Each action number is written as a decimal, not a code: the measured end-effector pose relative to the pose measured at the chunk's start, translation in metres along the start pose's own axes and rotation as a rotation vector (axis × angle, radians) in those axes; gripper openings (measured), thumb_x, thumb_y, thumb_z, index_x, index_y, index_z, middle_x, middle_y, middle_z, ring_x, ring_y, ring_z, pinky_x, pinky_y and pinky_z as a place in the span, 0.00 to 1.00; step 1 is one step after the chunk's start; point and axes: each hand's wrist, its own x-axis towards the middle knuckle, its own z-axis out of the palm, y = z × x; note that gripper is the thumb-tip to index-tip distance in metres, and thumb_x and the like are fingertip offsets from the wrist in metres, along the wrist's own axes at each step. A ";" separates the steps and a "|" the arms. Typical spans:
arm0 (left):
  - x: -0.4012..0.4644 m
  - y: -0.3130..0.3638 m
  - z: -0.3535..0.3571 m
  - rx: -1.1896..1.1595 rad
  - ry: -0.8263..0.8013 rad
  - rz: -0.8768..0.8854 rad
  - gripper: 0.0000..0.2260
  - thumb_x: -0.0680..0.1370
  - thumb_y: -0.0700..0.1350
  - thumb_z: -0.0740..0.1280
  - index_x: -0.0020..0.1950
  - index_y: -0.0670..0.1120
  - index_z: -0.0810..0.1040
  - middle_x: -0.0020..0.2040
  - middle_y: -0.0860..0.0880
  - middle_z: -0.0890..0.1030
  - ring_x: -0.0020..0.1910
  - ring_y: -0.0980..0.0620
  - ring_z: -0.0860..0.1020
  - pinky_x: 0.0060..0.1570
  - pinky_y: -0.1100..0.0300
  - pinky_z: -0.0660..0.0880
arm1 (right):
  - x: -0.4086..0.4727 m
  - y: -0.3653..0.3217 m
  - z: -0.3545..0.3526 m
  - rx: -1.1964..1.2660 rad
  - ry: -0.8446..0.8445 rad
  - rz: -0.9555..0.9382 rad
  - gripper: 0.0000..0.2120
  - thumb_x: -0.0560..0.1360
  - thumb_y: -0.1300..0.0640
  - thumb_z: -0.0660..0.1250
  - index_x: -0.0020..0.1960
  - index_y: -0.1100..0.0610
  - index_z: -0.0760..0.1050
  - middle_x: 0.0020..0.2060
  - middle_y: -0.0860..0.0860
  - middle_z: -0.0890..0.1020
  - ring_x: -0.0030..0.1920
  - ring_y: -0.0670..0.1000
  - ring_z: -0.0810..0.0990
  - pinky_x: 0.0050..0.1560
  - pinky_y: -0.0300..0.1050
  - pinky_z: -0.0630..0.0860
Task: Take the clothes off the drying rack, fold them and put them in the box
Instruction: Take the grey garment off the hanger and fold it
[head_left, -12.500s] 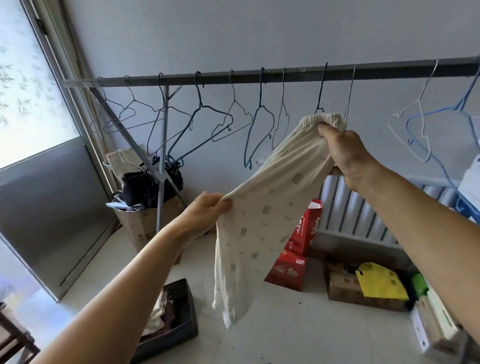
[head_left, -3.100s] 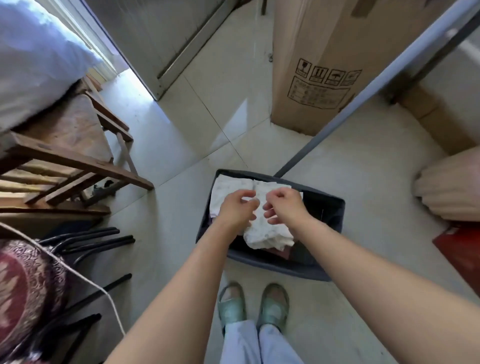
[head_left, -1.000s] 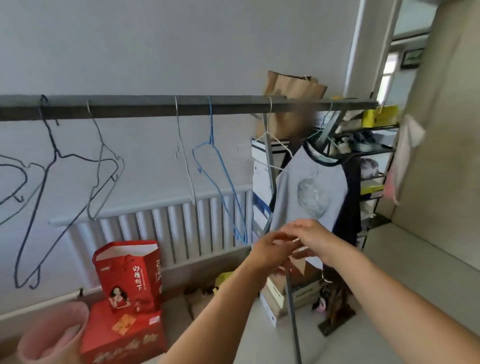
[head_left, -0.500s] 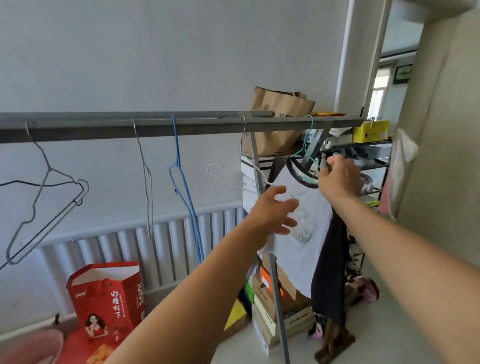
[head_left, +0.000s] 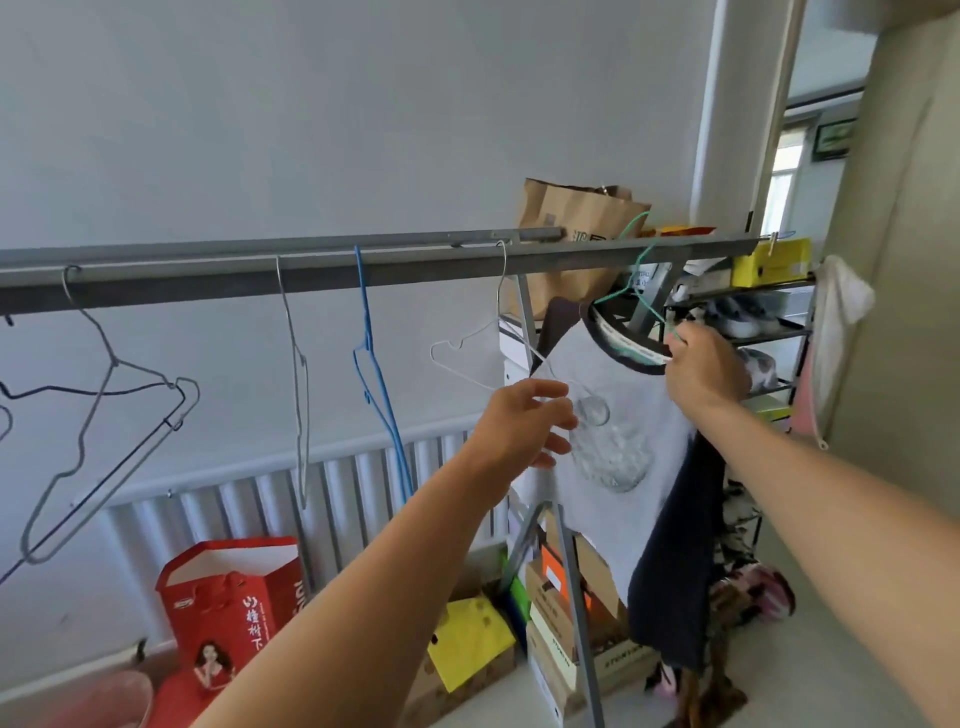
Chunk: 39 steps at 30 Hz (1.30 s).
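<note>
Head view: a grey T-shirt (head_left: 602, 415) with dark sleeves and a dark collar is seen hanging on a green hanger (head_left: 631, 275) at the far right end of the drying rack (head_left: 363, 265). The collar is pinched by the right hand (head_left: 701, 371), fingers curled at the neckline beside the hanger wire. The left hand (head_left: 530, 421) is held open, fingers spread, just in front of the shirt's left side; whether cloth is touched cannot be told. Nothing is gripped by it.

Step judged in hand: the shirt is being freed from its hanger.

Method notes: the collar is best stretched over one hanger shoulder at a time, not dragged straight down. The hanger should be steadied by the left hand so the hook is not jerked off the bar. The white hanger (head_left: 483, 358) just beside it may snag. The box is not in view.
</note>
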 end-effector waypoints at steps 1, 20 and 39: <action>-0.001 -0.001 0.001 0.009 -0.006 0.014 0.12 0.82 0.43 0.64 0.64 0.43 0.77 0.44 0.47 0.82 0.35 0.52 0.79 0.39 0.59 0.77 | 0.000 0.002 -0.004 0.006 0.027 -0.024 0.07 0.77 0.66 0.58 0.42 0.58 0.71 0.45 0.59 0.75 0.46 0.62 0.75 0.36 0.48 0.61; -0.031 -0.102 0.013 0.491 -0.071 -0.181 0.27 0.81 0.50 0.64 0.79 0.51 0.59 0.76 0.45 0.65 0.73 0.45 0.65 0.73 0.47 0.62 | -0.063 0.064 -0.055 0.063 -0.772 -0.369 0.11 0.78 0.59 0.66 0.41 0.45 0.81 0.43 0.45 0.84 0.48 0.46 0.80 0.50 0.40 0.72; -0.063 -0.090 -0.001 0.440 0.275 0.208 0.09 0.83 0.48 0.60 0.46 0.46 0.73 0.39 0.49 0.79 0.39 0.46 0.77 0.42 0.48 0.75 | -0.145 0.042 -0.013 0.367 -0.817 -0.352 0.06 0.78 0.56 0.67 0.47 0.50 0.83 0.44 0.49 0.85 0.48 0.48 0.81 0.51 0.45 0.75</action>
